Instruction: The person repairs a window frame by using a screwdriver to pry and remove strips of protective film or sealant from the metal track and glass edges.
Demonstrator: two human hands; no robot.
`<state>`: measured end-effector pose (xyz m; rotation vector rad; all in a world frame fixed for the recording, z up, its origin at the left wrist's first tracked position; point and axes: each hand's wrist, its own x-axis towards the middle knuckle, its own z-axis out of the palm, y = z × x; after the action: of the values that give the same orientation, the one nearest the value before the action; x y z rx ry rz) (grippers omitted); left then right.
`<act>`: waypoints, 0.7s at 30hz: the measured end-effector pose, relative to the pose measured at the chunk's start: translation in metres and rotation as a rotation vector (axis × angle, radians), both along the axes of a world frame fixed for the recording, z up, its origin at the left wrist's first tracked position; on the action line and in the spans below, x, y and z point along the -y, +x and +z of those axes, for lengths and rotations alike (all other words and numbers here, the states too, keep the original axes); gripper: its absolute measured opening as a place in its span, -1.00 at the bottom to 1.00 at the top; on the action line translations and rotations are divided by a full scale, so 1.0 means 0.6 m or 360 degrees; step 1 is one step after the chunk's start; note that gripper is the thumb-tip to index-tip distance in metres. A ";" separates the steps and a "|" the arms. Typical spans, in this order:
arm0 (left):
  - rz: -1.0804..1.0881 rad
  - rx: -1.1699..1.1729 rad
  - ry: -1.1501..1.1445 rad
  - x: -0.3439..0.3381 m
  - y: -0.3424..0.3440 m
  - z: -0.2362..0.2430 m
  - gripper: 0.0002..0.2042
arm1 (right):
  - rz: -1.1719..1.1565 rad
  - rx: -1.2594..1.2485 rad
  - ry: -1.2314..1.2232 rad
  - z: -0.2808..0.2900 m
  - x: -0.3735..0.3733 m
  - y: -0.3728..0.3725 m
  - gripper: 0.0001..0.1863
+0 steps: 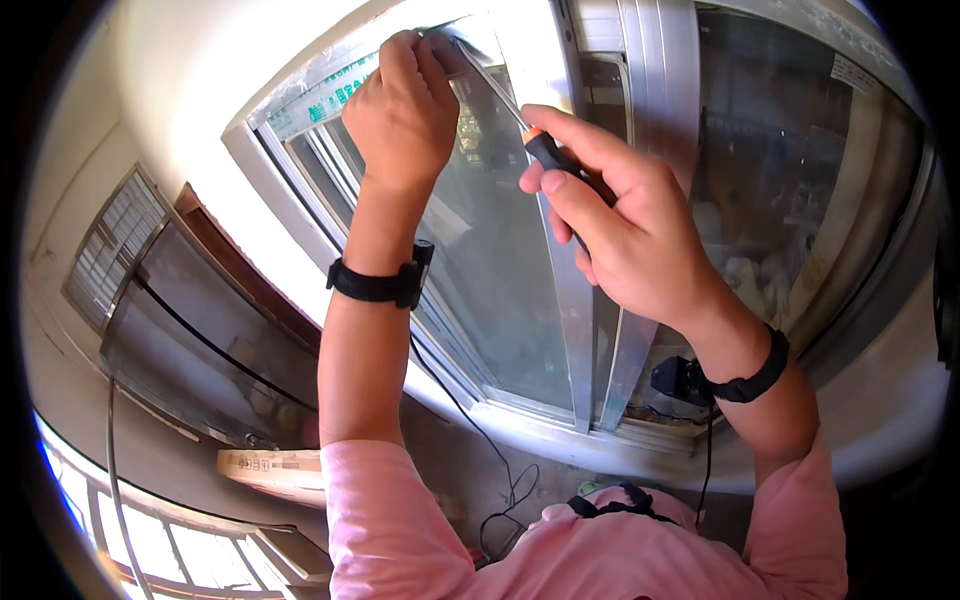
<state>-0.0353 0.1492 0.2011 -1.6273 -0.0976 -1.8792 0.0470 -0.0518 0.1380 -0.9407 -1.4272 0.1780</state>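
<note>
My right hand [640, 225] is wrapped round the black and orange handle of a screwdriver [541, 146]. The metal shaft slants up and to the left, and its tip ends at the top rail of a window frame [540, 40], close to my left fingertips. Raised to that same rail, my left hand [400, 115] has its fingers curled and pressed together, its back towards me. What they hold, if anything, is hidden. A strip of clear film with green print [325, 98] covers the rail beside my left hand. Below it stands a sliding glass pane [490, 270].
On the right is another glass pane [770, 150] in a metal frame. A dark panel [200, 330] leans at the left wall, above a cardboard box [270, 472]. A black cable [470, 425] hangs from my left wrist strap [375, 283] and loops near the floor.
</note>
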 end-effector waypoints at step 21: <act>-0.0090 -0.0098 -0.0102 -0.004 -0.003 -0.005 -0.94 | 0.0265 -0.0312 -0.0097 0.039 -0.056 -0.011 -0.61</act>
<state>-0.0368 0.1516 0.1980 -1.7465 -0.0880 -1.8837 0.0402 -0.0183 0.1613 -0.8300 -1.3234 0.4285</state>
